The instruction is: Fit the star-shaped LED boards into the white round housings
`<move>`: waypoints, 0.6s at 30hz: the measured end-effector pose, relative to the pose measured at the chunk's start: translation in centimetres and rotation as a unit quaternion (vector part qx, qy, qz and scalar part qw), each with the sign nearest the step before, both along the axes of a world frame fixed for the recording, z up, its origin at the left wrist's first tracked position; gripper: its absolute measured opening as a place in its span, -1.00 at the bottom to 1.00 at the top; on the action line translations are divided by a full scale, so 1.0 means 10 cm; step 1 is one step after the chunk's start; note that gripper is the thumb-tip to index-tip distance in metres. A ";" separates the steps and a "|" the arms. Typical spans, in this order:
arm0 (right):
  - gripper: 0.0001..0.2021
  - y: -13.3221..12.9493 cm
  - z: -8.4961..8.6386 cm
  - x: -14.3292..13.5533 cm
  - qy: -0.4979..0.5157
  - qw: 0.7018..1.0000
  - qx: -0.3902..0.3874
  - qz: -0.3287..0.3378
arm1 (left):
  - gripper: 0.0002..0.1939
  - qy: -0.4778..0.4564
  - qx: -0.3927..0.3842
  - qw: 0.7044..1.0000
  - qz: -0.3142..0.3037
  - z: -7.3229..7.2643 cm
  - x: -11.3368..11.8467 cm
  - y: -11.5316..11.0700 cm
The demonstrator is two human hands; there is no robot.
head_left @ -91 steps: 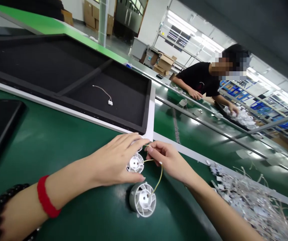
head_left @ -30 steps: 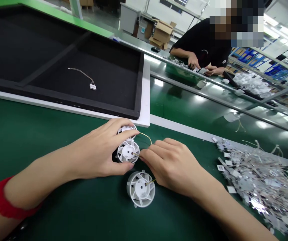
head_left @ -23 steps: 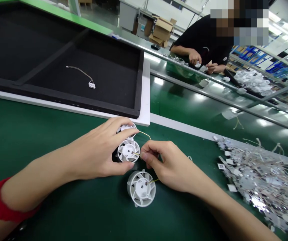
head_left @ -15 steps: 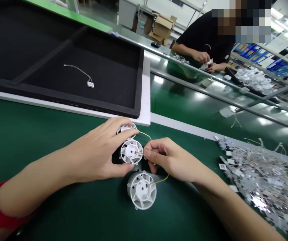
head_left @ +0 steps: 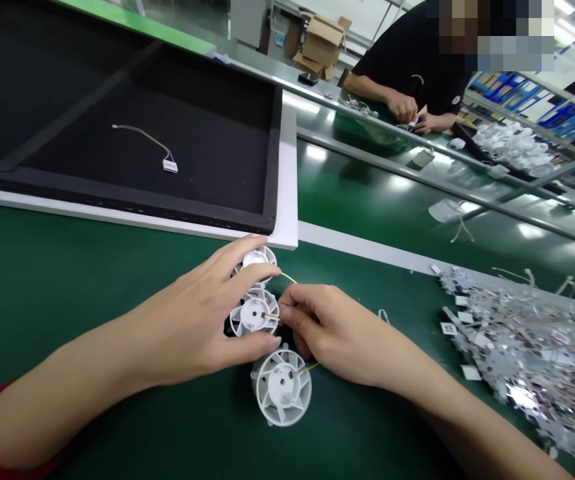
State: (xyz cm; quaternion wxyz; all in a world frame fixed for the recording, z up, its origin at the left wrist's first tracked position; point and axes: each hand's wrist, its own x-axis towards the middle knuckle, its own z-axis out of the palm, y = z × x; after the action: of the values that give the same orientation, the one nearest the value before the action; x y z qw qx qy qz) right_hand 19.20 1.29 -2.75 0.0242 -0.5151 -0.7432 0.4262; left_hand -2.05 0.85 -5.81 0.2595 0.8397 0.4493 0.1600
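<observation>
Three round white fan housings stand in a row on the green table. My left hand point(head_left: 202, 310) is curved around the middle fan housing point(head_left: 254, 313), with the thumb at its near side and the fingers reaching over the far fan housing point(head_left: 262, 257). Thumb and fingertips of my right hand point(head_left: 325, 327) are pinched on the thin yellowish wire point(head_left: 272, 317) that comes out of the middle housing's hub. Under that hand, the near fan housing point(head_left: 283, 388) stands untouched, its own wire passing beneath my fingers. The far housing is partly hidden by my left fingers.
A black tray point(head_left: 207, 193) with a white edge lies at the upper left, holding a small labelled part point(head_left: 170, 165) on a wire. To the right spreads a heap of wired flat parts point(head_left: 522, 360). Across the rail point(head_left: 417, 177), a co-worker point(head_left: 392, 60) handles small parts.
The middle housing has shifted slightly left and nearer me. My left thumb has moved away from the housing's rim, toward the near housing. My right hand still pinches the wire, and the view has shifted slightly.
</observation>
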 end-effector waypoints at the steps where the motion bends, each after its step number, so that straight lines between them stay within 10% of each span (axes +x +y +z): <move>1: -0.75 0.00 0.01 0.01 -0.006 1.000 0.005 0.004 | -0.45 0.001 -0.003 1.000 -0.003 0.01 0.00 0.00; 11: -0.93 0.05 0.05 0.09 -0.058 0.967 0.246 -0.044 | -0.44 0.012 -0.002 1.000 -0.006 0.00 0.00 0.01; 18: -0.85 0.12 -0.15 0.06 -0.115 0.934 0.336 0.040 | -0.43 0.034 0.038 0.999 -0.020 0.02 0.00 0.04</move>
State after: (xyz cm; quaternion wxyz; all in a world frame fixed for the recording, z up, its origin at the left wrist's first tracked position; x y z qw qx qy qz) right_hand 19.77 2.45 -4.29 0.0936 -0.4918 -0.8609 0.0901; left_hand -2.04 1.20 -5.61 0.2155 0.8625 0.4349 0.1429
